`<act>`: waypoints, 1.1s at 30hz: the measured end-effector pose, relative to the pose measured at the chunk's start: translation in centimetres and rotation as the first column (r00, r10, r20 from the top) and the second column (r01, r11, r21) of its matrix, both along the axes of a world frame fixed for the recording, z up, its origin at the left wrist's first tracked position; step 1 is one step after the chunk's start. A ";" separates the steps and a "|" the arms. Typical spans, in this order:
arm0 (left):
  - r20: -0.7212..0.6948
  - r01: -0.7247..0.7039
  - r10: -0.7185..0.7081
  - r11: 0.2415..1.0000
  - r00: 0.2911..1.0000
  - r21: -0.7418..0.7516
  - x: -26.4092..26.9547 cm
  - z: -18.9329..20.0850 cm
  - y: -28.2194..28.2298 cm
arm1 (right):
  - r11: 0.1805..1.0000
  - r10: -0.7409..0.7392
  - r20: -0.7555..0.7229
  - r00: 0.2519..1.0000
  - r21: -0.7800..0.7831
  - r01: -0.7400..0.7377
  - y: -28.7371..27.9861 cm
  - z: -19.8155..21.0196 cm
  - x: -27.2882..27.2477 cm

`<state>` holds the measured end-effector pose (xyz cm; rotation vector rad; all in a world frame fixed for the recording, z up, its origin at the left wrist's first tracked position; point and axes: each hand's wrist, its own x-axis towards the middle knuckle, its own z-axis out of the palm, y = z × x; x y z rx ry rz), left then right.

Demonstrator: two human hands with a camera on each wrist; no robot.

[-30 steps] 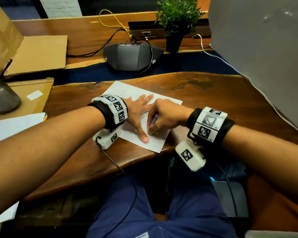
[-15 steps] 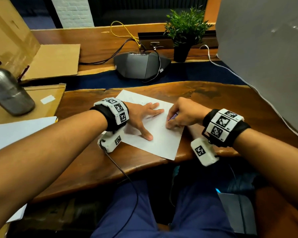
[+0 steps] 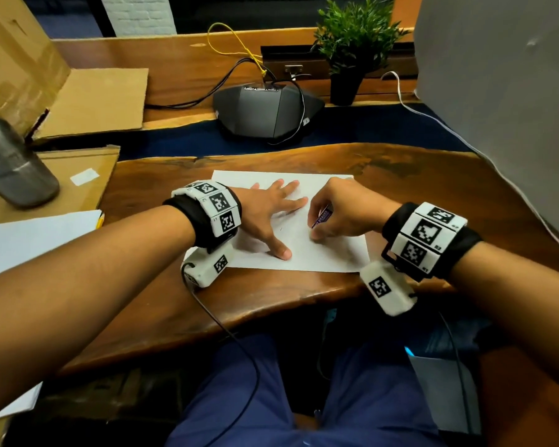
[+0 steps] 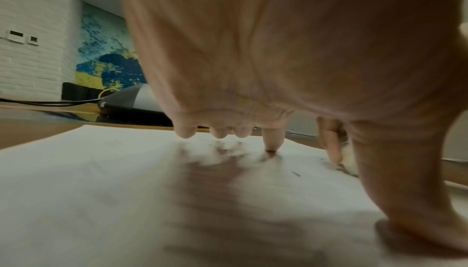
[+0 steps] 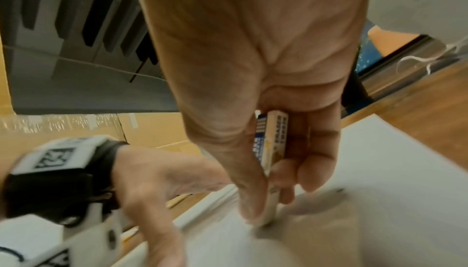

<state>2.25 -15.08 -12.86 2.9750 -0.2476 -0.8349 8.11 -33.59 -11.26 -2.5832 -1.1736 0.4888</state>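
Note:
A white sheet of paper [image 3: 333,253] lies on the wooden desk [image 3: 433,195] in front of me. My left hand [image 3: 271,214] lies flat on the sheet with fingers spread, pressing it down; in the left wrist view its fingertips [image 4: 272,141] touch the paper [image 4: 101,181]. My right hand [image 3: 339,214] pinches an eraser [image 3: 323,216] in a blue and white sleeve, its lower end against the sheet. In the right wrist view the eraser [image 5: 274,137] sits between thumb and fingers, its tip on the paper [image 5: 380,171]. Faint marks show on the sheet near both hands.
A dark conference phone [image 3: 265,111] with cables sits beyond the desk, a potted plant [image 3: 352,43] to its right. A metal bottle [image 3: 10,159] stands on cardboard at the left. A grey panel [image 3: 504,101] rises at the right. More white paper [image 3: 29,233] lies at the left.
The right hand with the eraser slid to the right, then came back left a little along the sheet. The left hand stayed flat on the paper. The head view shifted.

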 end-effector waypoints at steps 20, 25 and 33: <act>-0.109 -0.084 0.094 0.992 0.990 0.098 1.1 0.8 -2.2 | 0.997 -0.083 -0.198 0.977 -0.023 0.080 -1.3 0.3 0.0; -0.101 -0.093 0.104 0.990 0.989 0.106 1.0 1.0 -2.4 | 0.998 -0.023 -0.130 0.991 -0.053 0.017 -1.6 0.4 -1.3; -0.102 -0.082 0.096 0.988 0.990 0.129 0.7 1.5 -2.7 | 0.997 -0.070 -0.155 0.985 -0.033 0.066 -1.9 0.5 -1.2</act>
